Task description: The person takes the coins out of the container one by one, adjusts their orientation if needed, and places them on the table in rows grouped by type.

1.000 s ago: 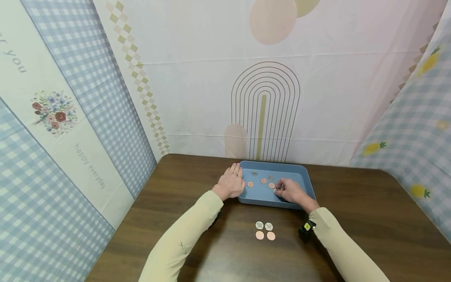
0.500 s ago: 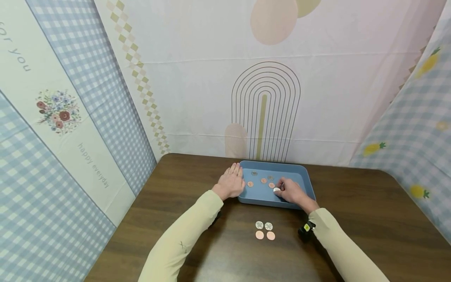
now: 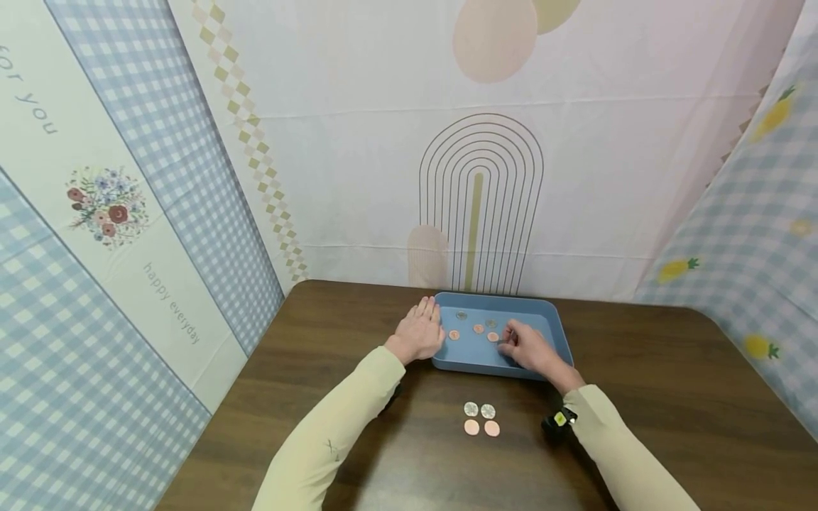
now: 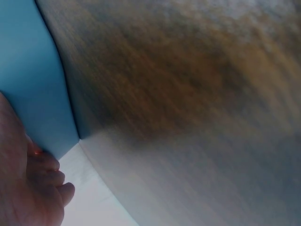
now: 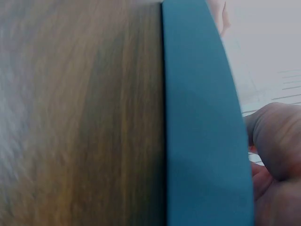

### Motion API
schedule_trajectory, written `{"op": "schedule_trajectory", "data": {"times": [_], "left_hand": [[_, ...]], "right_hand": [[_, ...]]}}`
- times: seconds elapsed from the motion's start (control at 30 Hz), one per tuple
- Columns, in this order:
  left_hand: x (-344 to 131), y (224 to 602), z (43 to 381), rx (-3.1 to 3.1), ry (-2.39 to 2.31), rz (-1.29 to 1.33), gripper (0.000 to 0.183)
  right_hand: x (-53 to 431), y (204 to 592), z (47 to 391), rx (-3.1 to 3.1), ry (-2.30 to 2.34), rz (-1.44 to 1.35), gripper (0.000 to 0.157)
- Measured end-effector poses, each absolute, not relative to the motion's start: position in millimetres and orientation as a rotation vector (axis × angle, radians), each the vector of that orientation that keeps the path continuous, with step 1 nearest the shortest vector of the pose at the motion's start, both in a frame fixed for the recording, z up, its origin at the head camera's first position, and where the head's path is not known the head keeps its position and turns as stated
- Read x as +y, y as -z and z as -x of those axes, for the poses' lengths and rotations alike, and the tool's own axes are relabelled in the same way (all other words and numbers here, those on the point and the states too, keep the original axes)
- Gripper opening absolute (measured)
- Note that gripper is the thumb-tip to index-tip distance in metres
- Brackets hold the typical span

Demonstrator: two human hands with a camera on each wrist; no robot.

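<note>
A shallow blue tray [image 3: 473, 353] stands near the table's back edge. My left hand [image 3: 420, 332] lies with straight fingers along its left rim; in the left wrist view those fingers [image 4: 44, 183] are beside the tray wall [image 4: 35, 70]. Reaching over the front right rim, my right hand [image 3: 532, 348] pinches a silver coin [image 3: 501, 342], seen nearly edge-on. Close by lies a copper coin [image 3: 493, 337], among several silver and copper ones on the tray floor. In the right wrist view the front wall [image 5: 202, 117] hides the coin and most of the fingers.
In front of the tray, two silver coins [image 3: 471, 409] and two copper coins [image 3: 471, 427] form a small square on the brown wooden table [image 3: 358, 312]. A printed white cloth [image 3: 358, 177] hangs behind the table, with checked cloths at both sides.
The silver coin between my right fingertips has turned from showing its bright face to nearly edge-on. My left hand and the tray have stayed in place.
</note>
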State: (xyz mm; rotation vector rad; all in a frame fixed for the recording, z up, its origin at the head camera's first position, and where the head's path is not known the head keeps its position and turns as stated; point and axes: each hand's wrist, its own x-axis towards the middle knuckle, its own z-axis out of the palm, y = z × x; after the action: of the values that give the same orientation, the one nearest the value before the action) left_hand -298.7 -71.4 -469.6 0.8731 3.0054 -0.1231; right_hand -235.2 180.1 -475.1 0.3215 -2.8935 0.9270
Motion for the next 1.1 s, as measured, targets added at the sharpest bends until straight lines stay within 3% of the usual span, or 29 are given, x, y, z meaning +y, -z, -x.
{"op": "schedule_trajectory", "data": {"times": [0.47,1.1], "left_hand": [[-66.7,466.3,301.6,3.003,0.101,-0.841,0.06],[-58.7,468.6,311.7,3.022,0.096,-0.802,0.06]], "right_hand": [[176.9,451.7,221.7,-2.88,-1.141,-0.374,0.012],[183.0,449.0,200.4,-2.898,-1.172,-0.608,0.011]]}}
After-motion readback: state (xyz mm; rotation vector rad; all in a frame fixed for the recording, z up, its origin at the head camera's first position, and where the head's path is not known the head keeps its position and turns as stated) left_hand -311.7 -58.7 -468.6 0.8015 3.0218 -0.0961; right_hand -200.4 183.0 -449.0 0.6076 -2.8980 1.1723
